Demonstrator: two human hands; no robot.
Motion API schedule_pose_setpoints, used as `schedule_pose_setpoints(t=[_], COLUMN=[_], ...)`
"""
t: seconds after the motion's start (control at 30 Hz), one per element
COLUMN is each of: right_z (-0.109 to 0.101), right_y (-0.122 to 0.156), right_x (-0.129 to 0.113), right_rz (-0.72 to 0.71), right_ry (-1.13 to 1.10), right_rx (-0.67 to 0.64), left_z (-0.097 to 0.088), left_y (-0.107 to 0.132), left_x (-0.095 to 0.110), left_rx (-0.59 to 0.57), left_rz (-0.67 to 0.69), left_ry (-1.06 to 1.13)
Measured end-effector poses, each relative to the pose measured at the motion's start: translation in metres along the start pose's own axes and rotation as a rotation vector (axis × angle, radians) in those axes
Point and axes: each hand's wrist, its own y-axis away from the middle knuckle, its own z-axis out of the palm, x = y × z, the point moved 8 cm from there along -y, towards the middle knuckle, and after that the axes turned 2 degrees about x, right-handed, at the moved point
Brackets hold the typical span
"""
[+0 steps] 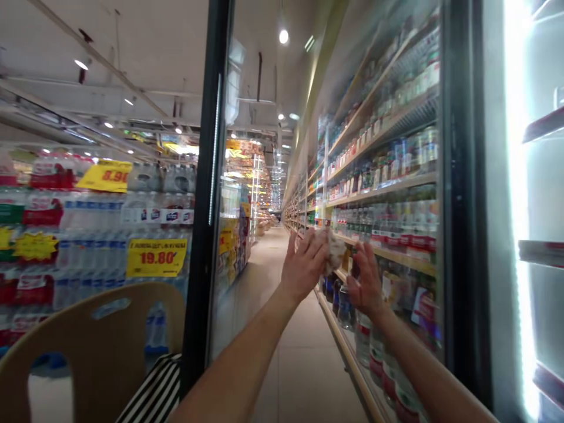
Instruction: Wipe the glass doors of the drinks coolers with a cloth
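A tall glass door [259, 305] with a black frame stands in front of me. My left hand [304, 264] reaches forward to the glass, its fingers closed on a crumpled, whitish cloth [331, 251]. The cloth lies at the fingertips, between my two hands, and looks blurred. Just right of it, my right hand [366, 285] is raised with its fingers apart and holds nothing. Whether its fingertips touch the glass I cannot tell.
At right is a brightly lit cooler interior [541, 194] with shelf edges. Stacked bottle packs [92, 235] stand left, behind a beige chair back [118, 346] and a black-and-white striped cloth [154, 390]. Bottle-filled shelves [379, 188] and an aisle floor [304, 364] show in the glass.
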Motion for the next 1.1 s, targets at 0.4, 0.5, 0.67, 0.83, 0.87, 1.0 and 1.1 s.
schedule_pose_setpoints(t=[0.4, 0.5, 0.67, 0.83, 0.87, 1.0, 1.1], right_z=[0.01, 0.016, 0.022, 0.026, 0.027, 0.031, 0.032], right_y=[0.007, 0.008, 0.008, 0.01, 0.01, 0.013, 0.014], right_x=[0.006, 0.009, 0.011, 0.014, 0.015, 0.017, 0.019], right_rz=[0.064, 0.07, 0.105, 0.131, 0.133, 0.137, 0.155], right_ry=[0.361, 0.41, 0.438, 0.447, 0.45, 0.469, 0.47], right_rx=[-0.064, -0.122, -0.148, -0.18, -0.192, -0.219, -0.227], left_z=[-0.013, -0.006, -0.032, -0.023, -0.016, -0.005, -0.011], left_y=[0.013, 0.024, 0.042, 0.089, 0.103, 0.118, 0.093], left_x=[-0.008, 0.03, -0.058, -0.028, -0.001, 0.019, -0.036], left_rx=[-0.049, -0.046, 0.026, -0.089, -0.161, -0.276, -0.172], left_rz=[-0.042, 0.103, -0.108, 0.132, 0.334, 0.513, 0.084], left_ry=[0.126, 0.084, -0.065, 0.01, 0.072, 0.088, -0.081])
